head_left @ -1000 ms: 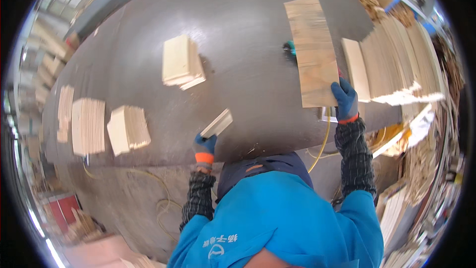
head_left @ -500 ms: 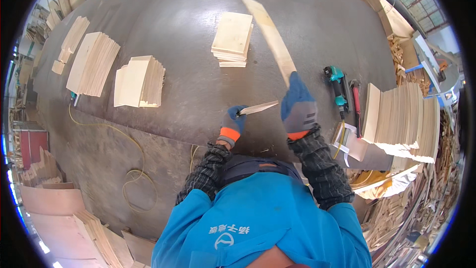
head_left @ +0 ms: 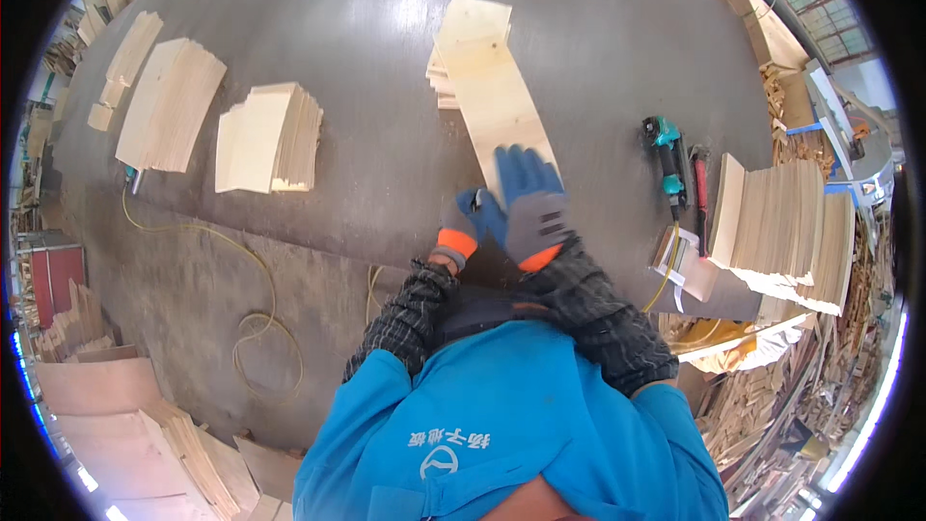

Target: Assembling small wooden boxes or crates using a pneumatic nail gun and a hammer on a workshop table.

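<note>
My right hand (head_left: 535, 207), in a blue and grey glove, lies with fingers outstretched on a long pale wooden board (head_left: 497, 82). The board slants away from me, its far part over a small stack of wooden pieces (head_left: 443, 82). Close beside it, at the board's near end, my left hand (head_left: 459, 224) is closed with curled fingers. What it grips is hidden by the gloves.
Left of the hands stand several wooden-board stacks (head_left: 253, 140). A teal and black nail gun (head_left: 667, 159) and a red-handled hammer (head_left: 700, 198) lie to the right, beside a large board stack (head_left: 772, 217). A yellow hose (head_left: 260, 265) curls at lower left.
My right hand has moved left and swung the board down over the small stack, going from gripping it to lying flat. The thin wooden piece in my left hand no longer shows.
</note>
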Action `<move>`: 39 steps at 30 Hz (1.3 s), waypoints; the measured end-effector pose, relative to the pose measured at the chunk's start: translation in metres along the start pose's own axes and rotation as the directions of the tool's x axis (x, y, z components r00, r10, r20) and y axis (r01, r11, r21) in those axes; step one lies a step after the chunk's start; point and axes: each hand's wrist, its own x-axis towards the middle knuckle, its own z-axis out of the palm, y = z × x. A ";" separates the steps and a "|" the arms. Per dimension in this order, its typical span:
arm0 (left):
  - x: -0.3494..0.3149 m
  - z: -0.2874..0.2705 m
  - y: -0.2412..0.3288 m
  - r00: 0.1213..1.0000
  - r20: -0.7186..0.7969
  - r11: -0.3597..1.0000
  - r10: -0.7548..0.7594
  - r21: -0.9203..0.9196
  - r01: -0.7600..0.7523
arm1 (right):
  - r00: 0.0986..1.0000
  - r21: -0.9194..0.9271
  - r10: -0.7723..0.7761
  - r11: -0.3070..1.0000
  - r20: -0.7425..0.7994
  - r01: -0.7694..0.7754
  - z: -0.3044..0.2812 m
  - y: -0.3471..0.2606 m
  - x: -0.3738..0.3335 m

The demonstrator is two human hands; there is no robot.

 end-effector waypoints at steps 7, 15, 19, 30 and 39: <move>0.031 -0.063 0.087 0.985 0.080 0.775 -0.153 -0.609 0.170 | 0.880 0.824 0.420 0.401 0.224 -0.401 0.016 0.112 -0.044; 0.017 -0.106 0.117 0.982 0.051 0.847 -0.179 -0.500 0.181 | 0.930 0.787 0.219 0.496 0.296 -0.367 0.017 0.107 -0.062; 0.010 -0.103 0.109 0.971 0.129 0.788 -0.202 -0.567 0.239 | 0.949 0.712 0.176 0.629 0.261 -0.312 0.028 0.111 -0.062; -0.015 -0.090 0.100 0.963 0.083 0.806 -0.257 -0.531 0.261 | 0.980 0.620 0.111 0.761 0.165 -0.190 0.034 0.107 -0.065; -0.015 -0.105 0.108 0.970 0.105 0.828 -0.217 -0.507 0.240 | 0.962 0.505 0.079 0.838 0.262 -0.206 0.030 0.110 -0.060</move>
